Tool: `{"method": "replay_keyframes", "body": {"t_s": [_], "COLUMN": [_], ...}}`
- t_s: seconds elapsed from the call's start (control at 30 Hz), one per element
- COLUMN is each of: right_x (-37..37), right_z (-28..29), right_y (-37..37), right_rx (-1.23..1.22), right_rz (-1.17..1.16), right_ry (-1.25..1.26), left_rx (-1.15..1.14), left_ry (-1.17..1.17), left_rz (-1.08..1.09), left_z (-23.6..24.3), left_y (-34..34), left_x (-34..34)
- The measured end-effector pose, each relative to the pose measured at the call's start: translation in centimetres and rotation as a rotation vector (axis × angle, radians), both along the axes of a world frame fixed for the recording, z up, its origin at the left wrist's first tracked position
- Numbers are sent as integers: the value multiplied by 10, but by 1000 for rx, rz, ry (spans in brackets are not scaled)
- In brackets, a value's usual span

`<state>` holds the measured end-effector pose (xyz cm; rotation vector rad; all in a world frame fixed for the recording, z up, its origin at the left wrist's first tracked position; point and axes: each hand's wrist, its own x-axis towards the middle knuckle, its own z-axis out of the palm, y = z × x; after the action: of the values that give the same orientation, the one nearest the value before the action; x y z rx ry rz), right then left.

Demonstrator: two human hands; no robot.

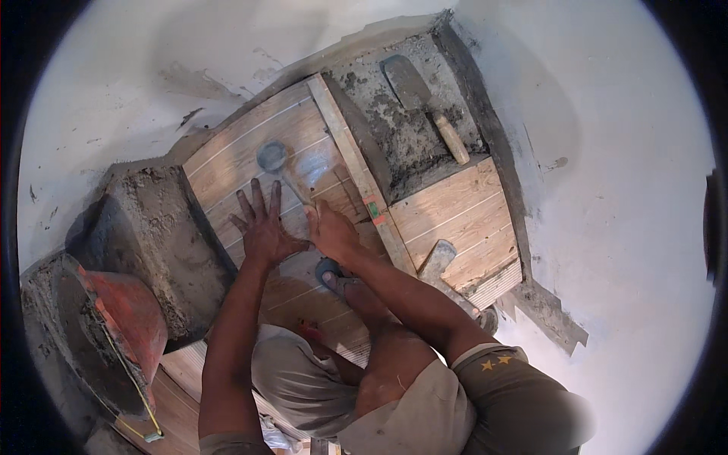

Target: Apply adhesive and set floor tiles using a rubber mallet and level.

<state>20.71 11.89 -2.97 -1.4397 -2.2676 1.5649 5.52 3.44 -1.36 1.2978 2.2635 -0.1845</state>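
Foot (pixel 346 290): planted on the wood-look tiling, between the forearms; probably steadies the crouch.
Bucket (pixel 140 315): orange, grey-caked, at near left; within easy reach, presumably for convenience. Contents not clear.
Left hand (pixel 264 227): palm down, fingers spread apart, gripping nothing; splayed, it likely takes some of the leaning weight.
Right hand (pixel 332 230): clamped around the handle end of the mallet, just beside the left thumb; an end grip would leave the head free to swing.
Mallet (pixel 271 156): dark round head beyond the left fingertips, over the tiling; contact with the surface cannot be told.
Wood-look tiling (pixel 216 168): pale lines across it, beneath both hands; rough grey mortar (pixel 163 235) adjoins at left.
Spirit level (pixel 350 155): long bar with green vial, lying along the tiling's right edge, perhaps as a straight reference.
Grey-headed tool (pixel 438 260): on the right-hand tiles, apart from the hands.
Trowel (pixel 409 83): on the far mortar patch, wooden handle toward the person, convenient for picking up.
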Motion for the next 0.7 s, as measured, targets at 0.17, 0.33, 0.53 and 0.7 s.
{"method": "replay_keyframes", "body": {"t_s": [0.17, 0.33, 0.53, 0.7], "right_x": [0, 13, 6, -3], "right_z": [38, 22, 11, 3], "right_y": [-7, -5, 0, 8], "right_rx": [27, 124, 110, 47], "right_rz": [1, 19, 43, 22], "right_ry": [180, 380, 12, -90], "left_rx": [50, -50, 1, -26], "left_ry": [67, 63, 10, 11], "left_rz": [-27, -46, -10, -6], "left_z": [-16, -27, 0, 2], "left_y": [-13, -11, 1, 5], "left_x": [-8, -8, -4, 0]}}
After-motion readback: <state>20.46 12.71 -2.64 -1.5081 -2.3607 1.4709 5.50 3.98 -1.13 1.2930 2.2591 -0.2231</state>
